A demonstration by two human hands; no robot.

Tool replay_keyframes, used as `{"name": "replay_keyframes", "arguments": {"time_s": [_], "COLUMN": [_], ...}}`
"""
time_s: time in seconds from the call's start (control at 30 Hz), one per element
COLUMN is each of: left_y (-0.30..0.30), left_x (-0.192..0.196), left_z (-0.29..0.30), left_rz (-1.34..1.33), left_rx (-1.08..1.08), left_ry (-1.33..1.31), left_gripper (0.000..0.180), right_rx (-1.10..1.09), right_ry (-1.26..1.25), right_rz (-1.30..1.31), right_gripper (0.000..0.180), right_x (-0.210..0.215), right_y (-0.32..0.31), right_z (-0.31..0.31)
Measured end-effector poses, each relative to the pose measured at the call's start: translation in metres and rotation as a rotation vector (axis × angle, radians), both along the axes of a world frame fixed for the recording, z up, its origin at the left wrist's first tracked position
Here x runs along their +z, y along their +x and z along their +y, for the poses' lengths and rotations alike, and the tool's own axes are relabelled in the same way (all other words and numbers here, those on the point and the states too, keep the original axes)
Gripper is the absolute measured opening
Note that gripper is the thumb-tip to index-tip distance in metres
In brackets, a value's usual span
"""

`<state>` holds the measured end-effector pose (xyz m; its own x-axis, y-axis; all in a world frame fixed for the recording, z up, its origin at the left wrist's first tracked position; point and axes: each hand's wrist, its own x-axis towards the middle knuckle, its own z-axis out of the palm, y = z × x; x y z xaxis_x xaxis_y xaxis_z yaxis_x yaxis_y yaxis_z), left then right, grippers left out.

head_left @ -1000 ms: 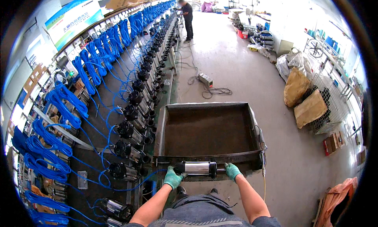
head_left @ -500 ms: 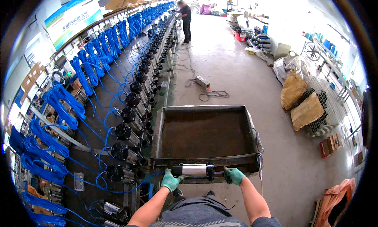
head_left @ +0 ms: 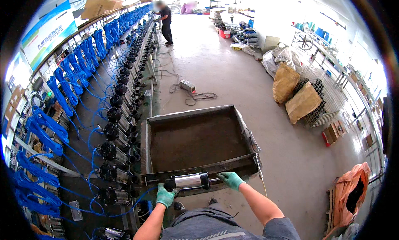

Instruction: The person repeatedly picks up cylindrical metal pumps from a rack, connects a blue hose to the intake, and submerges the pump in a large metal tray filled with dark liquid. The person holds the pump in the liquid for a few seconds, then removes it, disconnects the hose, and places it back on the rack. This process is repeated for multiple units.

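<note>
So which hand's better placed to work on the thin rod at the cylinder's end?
Right, I'd say: the right hand is up by the rod, while the left hand is at the silver cylinder's opposite end.

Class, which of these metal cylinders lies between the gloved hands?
The silver cylinder by the near edge of the tray, between left hand and right hand; the other cylinders are farther left.

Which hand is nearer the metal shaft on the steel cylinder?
Right. The right hand is at the outer end of the metal shaft; the left hand is by the black cap at the steel cylinder's opposite end.
</note>
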<state>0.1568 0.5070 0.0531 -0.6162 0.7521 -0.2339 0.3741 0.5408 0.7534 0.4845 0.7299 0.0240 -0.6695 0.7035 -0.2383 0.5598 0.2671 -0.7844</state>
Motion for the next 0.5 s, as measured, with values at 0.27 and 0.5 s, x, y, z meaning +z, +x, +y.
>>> {"name": "replay_keyframes", "arguments": {"time_s": [0.27,0.5], "left_y": [0.001,-0.014], "left_x": [0.008,-0.036], "left_z": [-0.001,-0.007], "left_rz": [-0.045,-0.067], "left_rx": [-0.004,0.010], "left_ry": [0.053,0.080], "left_gripper": [0.068,0.069], "right_rx": [-0.460,0.279], "right_ry": [-0.745,0.447], "right_rz": [0.122,0.065], "right_gripper": [0.036,0.036], "right_x": [-0.016,0.010], "right_y": [-0.031,-0.002], "right_z": [-0.011,-0.012]}}
